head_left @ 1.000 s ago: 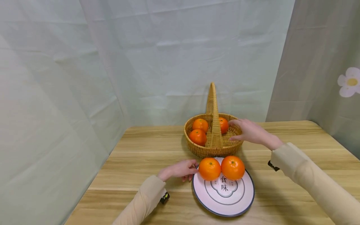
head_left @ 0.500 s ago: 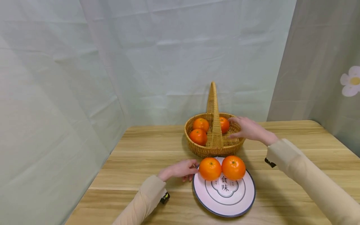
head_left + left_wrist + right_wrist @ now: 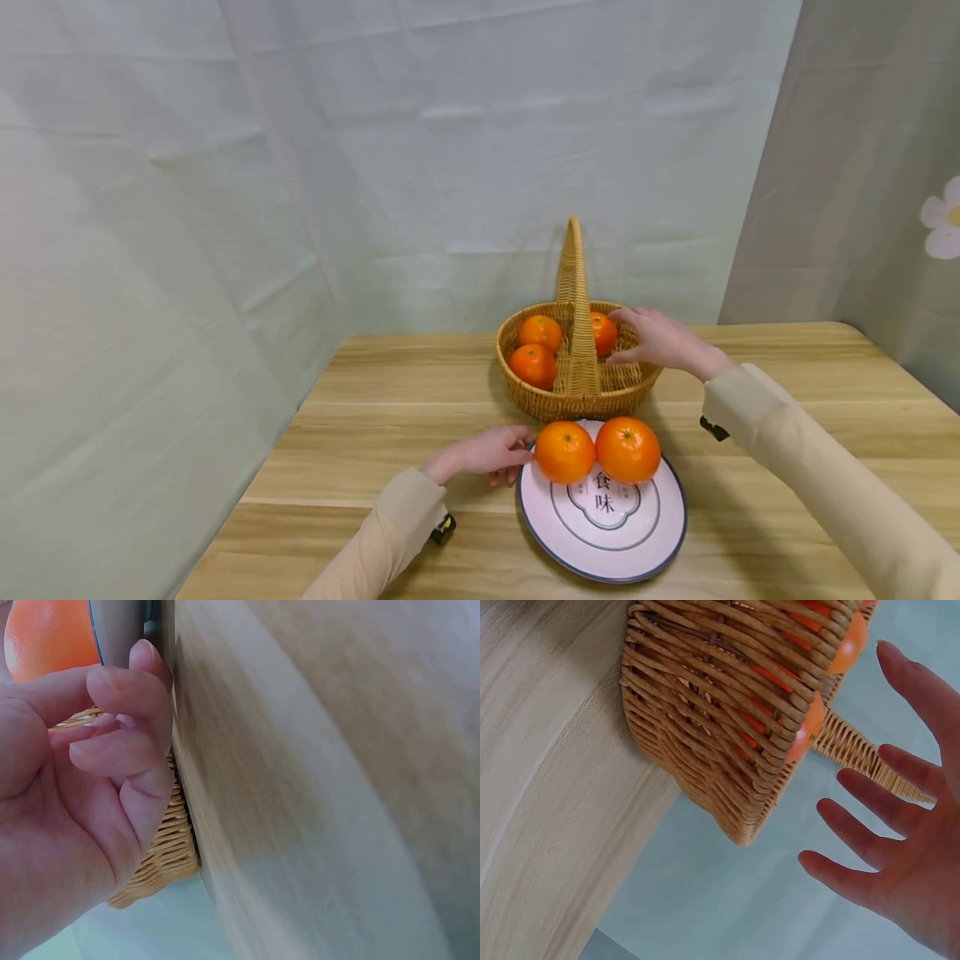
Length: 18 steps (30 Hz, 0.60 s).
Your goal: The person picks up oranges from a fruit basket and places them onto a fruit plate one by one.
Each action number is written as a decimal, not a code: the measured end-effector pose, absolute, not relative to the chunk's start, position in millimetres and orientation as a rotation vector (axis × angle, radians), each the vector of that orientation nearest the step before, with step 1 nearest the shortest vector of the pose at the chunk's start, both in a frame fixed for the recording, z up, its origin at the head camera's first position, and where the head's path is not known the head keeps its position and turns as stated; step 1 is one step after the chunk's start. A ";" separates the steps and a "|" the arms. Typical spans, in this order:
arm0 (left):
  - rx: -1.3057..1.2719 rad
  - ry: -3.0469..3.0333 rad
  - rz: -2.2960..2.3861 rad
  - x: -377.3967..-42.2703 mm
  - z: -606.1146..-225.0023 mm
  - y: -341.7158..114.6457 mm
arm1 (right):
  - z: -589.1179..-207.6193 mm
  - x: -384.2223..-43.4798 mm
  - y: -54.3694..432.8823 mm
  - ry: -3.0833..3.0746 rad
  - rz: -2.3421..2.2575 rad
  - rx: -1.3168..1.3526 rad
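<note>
My right hand [image 3: 663, 340] is over the right side of the wicker basket [image 3: 551, 407], its fingers spread and holding nothing. In the head view its fingertips are right beside the orange [image 3: 603, 335] behind the handle; the right wrist view shows the palm [image 3: 930, 877] apart from the basket wall [image 3: 705, 712]. Two more oranges lie in the basket's left half, the rear one [image 3: 540, 333] against the front one [image 3: 533, 366]. At the left rim of the white plate [image 3: 607, 562], my left hand [image 3: 483, 452] has loosely curled fingers [image 3: 124, 754].
Two large oranges, a left one [image 3: 565, 452] and a right one [image 3: 628, 450], sit side by side on the plate's far half. The plate stands close in front of the basket on the wooden table [image 3: 360, 467]. Behind the table hangs a pale cloth [image 3: 450, 167].
My right hand has shifted slightly left over the basket, closer to the orange behind the handle. The left hand stays at the plate rim. The head view has turned slightly left.
</note>
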<state>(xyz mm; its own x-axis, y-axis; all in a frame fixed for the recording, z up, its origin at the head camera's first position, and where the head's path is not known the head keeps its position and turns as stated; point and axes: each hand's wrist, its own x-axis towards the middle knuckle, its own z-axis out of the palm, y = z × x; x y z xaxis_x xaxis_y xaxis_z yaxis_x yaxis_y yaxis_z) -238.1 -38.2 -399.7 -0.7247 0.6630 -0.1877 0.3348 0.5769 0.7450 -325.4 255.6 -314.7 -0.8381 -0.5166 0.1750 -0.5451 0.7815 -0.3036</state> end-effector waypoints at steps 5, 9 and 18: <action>0.800 2.358 0.975 -238.5 -401.4 -37.9 | -316.4 -329.6 255.8 -2.890 0.547 0.850; 0.800 2.354 0.980 -238.8 -401.0 -37.6 | -316.0 -332.6 254.9 -2.898 0.563 0.848; 0.800 2.358 0.979 -238.5 -399.4 -35.6 | -315.3 -338.1 251.1 -2.924 0.579 0.837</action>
<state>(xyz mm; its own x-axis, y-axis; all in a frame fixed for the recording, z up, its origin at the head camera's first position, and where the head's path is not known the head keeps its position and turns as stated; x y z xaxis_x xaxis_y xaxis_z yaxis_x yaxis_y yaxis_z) -238.5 -35.6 -399.4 -0.7237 0.6637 -0.1891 0.3346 0.5771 0.7449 -338.1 251.1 -315.3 -0.8529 -0.5017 0.1441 -0.5188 0.7841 -0.3407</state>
